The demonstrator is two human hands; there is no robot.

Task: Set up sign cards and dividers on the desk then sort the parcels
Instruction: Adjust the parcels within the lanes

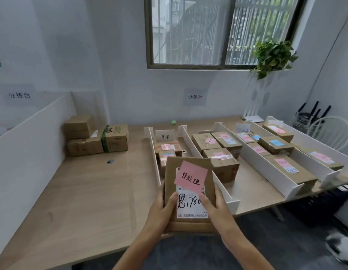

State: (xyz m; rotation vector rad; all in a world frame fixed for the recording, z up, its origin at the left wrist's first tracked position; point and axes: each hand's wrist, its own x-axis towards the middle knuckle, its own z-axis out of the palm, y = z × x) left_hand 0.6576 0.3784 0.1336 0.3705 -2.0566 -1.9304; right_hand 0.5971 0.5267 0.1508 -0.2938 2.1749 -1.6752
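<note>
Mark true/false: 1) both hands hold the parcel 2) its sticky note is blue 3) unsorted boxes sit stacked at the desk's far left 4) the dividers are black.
1) True: the left hand and right hand grip the parcel.
2) False: its sticky note is pink.
3) True: three stacked boxes sit there, outside the lanes.
4) False: the dividers are white.

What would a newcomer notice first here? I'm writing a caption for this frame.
First, the parcel held up front and centre in both hands, left hand and right hand, with a pink note stuck on its label. Behind it, white dividers split the desk into lanes of sorted boxes, and three unsorted boxes sit stacked at the back left.
</note>
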